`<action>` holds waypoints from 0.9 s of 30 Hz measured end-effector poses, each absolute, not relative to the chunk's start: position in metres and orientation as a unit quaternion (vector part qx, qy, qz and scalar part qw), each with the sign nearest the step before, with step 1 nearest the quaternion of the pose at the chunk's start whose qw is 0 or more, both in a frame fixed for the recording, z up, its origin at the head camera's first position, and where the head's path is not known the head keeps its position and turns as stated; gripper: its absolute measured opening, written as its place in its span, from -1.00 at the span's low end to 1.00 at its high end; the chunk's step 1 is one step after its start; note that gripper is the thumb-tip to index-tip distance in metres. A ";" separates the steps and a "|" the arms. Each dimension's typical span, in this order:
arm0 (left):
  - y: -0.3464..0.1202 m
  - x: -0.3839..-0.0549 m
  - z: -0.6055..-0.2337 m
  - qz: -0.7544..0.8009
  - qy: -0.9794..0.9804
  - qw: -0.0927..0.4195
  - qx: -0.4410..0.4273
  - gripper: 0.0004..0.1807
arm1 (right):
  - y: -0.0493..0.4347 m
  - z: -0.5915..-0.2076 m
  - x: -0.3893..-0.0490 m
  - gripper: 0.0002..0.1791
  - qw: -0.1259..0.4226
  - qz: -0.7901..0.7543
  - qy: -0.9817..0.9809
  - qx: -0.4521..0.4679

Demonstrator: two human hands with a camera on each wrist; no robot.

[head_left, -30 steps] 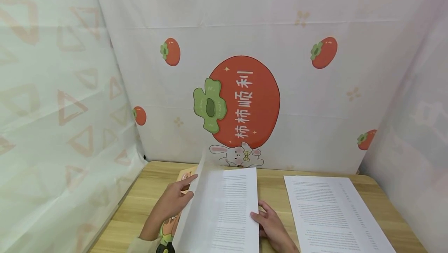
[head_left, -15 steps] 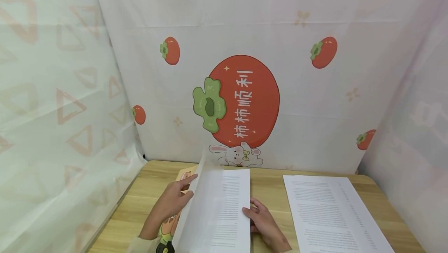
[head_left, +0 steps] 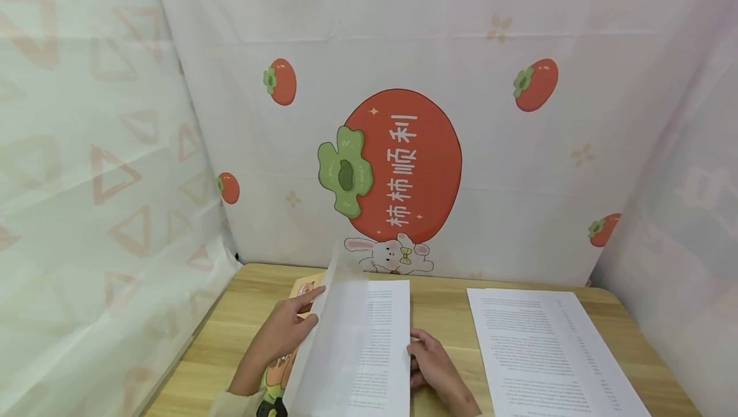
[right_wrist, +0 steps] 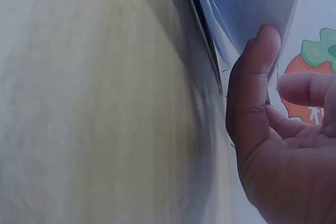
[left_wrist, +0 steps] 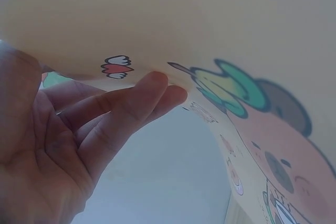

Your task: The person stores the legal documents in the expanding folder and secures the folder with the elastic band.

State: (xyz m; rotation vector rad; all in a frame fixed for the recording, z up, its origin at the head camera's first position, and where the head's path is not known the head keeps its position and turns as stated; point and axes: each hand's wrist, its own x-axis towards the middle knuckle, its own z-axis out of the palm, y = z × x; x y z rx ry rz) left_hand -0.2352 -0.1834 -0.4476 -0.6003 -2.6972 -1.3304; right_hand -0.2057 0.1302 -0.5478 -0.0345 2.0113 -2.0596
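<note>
A file folder lies on the table, its cartoon-printed cover point(left_wrist: 273, 135) lifted, with a whitish see-through inner side point(head_left: 340, 334). My left hand point(head_left: 282, 330) holds this cover up near its left edge, fingertips against the printed face in the left wrist view. Printed paper point(head_left: 383, 340) lies inside the folder, partly behind the see-through layer. At the paper's right edge, my right hand point(head_left: 435, 366) has its thumb tip on the edge and its other fingers curled beside it. In the right wrist view, the thumb point(right_wrist: 262, 45) overlaps the paper; how firmly it pinches is unclear.
Another lot of printed paper point(head_left: 548, 346) lies to the right on the wooden table point(head_left: 446, 305). A white cloth with persimmon prints point(head_left: 496, 212) hangs behind the table, and patterned cloth point(head_left: 115, 212) closes off the left side.
The paper has slid left, further into the folder, with the right hand following its edge. My right thumb now overlaps the paper less. The left hand and raised cover stay put.
</note>
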 end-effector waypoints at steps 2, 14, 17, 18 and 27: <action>-0.183 -0.236 -0.448 -0.430 -0.881 0.037 -0.195 -0.44 | 0.134 -0.547 -0.206 -0.42 0.132 -0.712 0.690 -0.023; -0.182 -0.235 -0.447 -0.429 -0.883 0.032 -0.189 -0.43 | 0.132 -0.551 -0.207 -0.35 0.125 -0.727 0.674 -0.040; -0.182 -0.234 -0.446 -0.427 -0.885 0.035 -0.184 -0.43 | 0.127 -0.551 -0.208 -0.35 0.119 -0.734 0.667 -0.040; -0.181 -0.234 -0.446 -0.426 -0.885 0.036 -0.184 -0.43 | 0.126 -0.551 -0.208 -0.35 0.118 -0.736 0.666 -0.041; -0.181 -0.235 -0.448 -0.426 -0.885 0.046 -0.183 -0.44 | 0.111 -0.555 -0.212 -0.38 0.120 -0.744 0.656 -0.050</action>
